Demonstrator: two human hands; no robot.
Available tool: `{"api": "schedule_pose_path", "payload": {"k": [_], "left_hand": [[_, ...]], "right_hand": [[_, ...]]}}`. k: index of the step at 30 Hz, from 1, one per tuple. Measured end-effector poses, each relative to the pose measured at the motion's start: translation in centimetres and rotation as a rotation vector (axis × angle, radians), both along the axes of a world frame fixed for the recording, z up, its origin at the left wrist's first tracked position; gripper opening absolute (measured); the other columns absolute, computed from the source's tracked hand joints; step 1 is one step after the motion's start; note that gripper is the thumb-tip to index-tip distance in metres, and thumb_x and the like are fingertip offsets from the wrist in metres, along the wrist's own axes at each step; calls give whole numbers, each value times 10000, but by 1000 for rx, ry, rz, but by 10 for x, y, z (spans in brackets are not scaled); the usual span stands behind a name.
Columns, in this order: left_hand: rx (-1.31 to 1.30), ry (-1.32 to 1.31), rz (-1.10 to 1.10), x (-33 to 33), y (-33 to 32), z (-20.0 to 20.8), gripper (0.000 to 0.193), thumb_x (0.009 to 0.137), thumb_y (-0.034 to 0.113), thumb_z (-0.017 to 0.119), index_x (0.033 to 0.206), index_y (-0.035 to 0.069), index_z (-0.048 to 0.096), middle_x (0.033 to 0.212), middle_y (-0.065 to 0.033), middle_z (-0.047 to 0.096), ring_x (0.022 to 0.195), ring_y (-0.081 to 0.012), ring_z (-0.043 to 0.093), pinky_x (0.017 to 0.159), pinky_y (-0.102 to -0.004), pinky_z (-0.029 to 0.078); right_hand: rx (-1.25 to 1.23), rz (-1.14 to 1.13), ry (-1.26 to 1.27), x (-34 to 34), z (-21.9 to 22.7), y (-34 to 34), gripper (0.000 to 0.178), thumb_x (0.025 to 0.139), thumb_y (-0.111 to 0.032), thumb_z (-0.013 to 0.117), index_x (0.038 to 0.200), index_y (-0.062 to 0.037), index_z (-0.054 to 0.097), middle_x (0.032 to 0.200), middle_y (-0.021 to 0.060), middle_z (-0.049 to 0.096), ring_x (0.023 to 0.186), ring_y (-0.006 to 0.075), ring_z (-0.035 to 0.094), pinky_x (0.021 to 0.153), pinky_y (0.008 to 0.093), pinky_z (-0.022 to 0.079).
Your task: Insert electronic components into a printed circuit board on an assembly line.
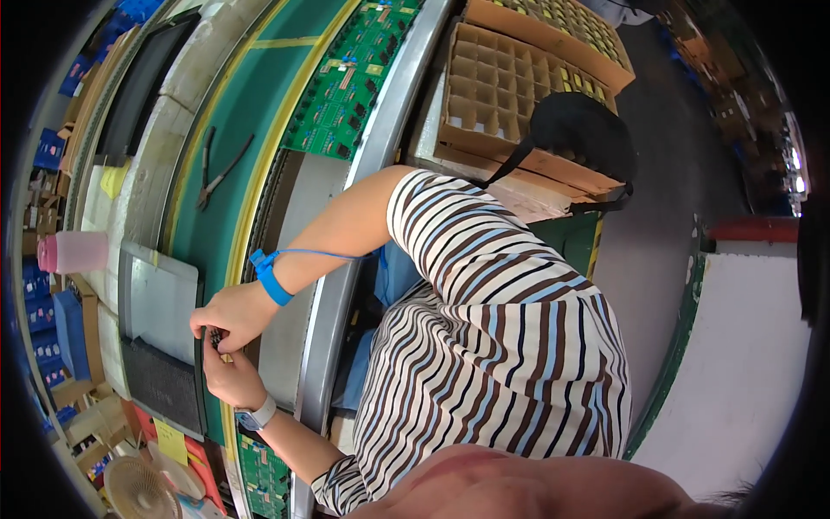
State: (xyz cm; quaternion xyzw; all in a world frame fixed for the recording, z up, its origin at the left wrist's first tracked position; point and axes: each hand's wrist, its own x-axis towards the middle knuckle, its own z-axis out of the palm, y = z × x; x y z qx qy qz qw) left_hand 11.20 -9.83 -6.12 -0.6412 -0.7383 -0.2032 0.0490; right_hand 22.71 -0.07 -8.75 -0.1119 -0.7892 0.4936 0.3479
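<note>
My right hand [238, 313], with a blue wrist strap [273, 278] and its cord, meets my left hand [232, 379], which wears a watch [255, 417]. Between their closed fingertips is a small dark part [220, 337]. Fingers cover much of it, so its kind is unclear. Both hands are over the edge of the green work strip [212, 233], beside a grey tray [160, 290] and a black foam-like block [162, 381]. Long-handled pliers [207, 186] lie on the strip with their handles spread.
Green circuit boards [333, 117] sit along the metal rail [380, 130]; another board [264, 476] is at the lower edge. A divided cardboard box [488, 82] with a black bag-like item [584, 130] stands behind my arm. A pink bottle [78, 253] and a fan [143, 489] are at the left.
</note>
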Motion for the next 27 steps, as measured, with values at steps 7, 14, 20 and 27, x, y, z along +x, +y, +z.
{"api": "schedule_pose_path", "payload": {"k": [7,14,20,27], "left_hand": [[76,-1217,-5,-37,2,-9,283,845,97,541,1080,-58,560,984,-116,618,897,-162,582,795,-260,447],[-6,-1491,-79,-39,-17,-13,251,835,68,568,1054,-55,566,940,-89,623,867,-136,586,788,-262,479],[34,-1342,-99,-40,-19,-25,254,819,95,591,1028,-49,585,874,-85,645,804,-106,603,723,-240,495],[187,-1121,-70,-32,-19,-34,275,774,172,634,1020,51,620,819,-112,658,682,-149,631,643,-259,493]], "right_hand": [[86,90,79,-14,8,10,401,740,-203,666,1049,-15,492,918,139,608,805,252,612,668,344,486],[-17,226,-27,-19,-6,-7,291,770,-39,639,1018,-36,486,851,87,578,747,169,592,657,289,485],[11,103,-45,-25,-13,-7,291,780,-35,629,1027,-19,475,840,77,583,740,139,569,682,259,470],[-280,144,14,-23,-17,-10,249,782,27,582,1001,-23,475,870,28,541,784,95,524,713,233,455]]}}
